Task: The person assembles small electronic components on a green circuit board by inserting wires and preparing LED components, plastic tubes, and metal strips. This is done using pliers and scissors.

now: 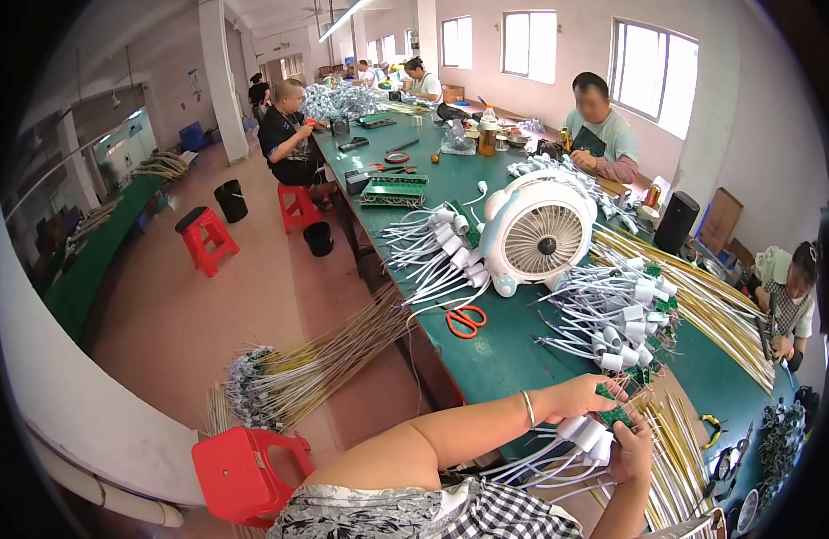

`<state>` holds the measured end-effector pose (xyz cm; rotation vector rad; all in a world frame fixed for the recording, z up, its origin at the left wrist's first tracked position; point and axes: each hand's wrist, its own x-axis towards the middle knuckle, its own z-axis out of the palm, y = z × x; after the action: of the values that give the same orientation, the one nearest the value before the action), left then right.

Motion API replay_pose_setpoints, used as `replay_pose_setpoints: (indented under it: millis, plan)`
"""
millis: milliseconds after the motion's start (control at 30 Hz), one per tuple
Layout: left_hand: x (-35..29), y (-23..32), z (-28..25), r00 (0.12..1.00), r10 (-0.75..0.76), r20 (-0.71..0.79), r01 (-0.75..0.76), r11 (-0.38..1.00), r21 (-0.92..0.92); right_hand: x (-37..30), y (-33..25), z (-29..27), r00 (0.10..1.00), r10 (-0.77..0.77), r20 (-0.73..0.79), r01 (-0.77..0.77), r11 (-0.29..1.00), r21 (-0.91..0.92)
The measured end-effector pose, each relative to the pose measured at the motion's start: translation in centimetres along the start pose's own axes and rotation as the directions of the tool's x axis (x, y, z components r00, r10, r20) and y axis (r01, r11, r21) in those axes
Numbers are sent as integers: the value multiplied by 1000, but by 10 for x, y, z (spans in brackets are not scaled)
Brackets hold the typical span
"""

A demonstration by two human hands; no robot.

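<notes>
Between my hands is a small green circuit board (pixel 614 413) with thin wires at its edge. My left hand (pixel 576 397), a bracelet on its wrist, pinches the board from its upper left side. From below, my right hand (pixel 632 449) grips the same board with thumb and fingers. White cylindrical housings (pixel 587 433) with white cables lie just under and beside the board, close to my right palm. Farther up the green table rests a larger heap of white housings and cables (pixel 612 314), some with green boards attached. Part of my right fingers is hidden.
A white fan (pixel 542 235) stands on the table beside another cable bundle (pixel 446 247). Red-handled scissors (pixel 466 322) lie near the left edge. Long yellowish rods (pixel 693 292) stretch along the right. A red stool (pixel 248 472) is at lower left. Several people sit around the table.
</notes>
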<state>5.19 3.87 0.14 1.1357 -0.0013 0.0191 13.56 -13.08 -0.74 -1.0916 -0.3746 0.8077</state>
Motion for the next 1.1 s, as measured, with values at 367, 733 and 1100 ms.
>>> replay_pose_setpoints:
  millis: [367, 733, 1100]
  plan:
    - [1, -4, 18, 972, 144, -184, 7, 768, 640, 14, 29, -21, 987, -91, -133, 47, 951, -305]
    - [2, 2, 18, 999, -32, -9, 32, 880, 473, -21, 9, -6, 999, -30, -38, 24, 991, -133]
    - [3, -22, 5, 991, 92, -93, -45, 909, 415, -12, -4, 14, 991, -18, -135, -40, 908, -417]
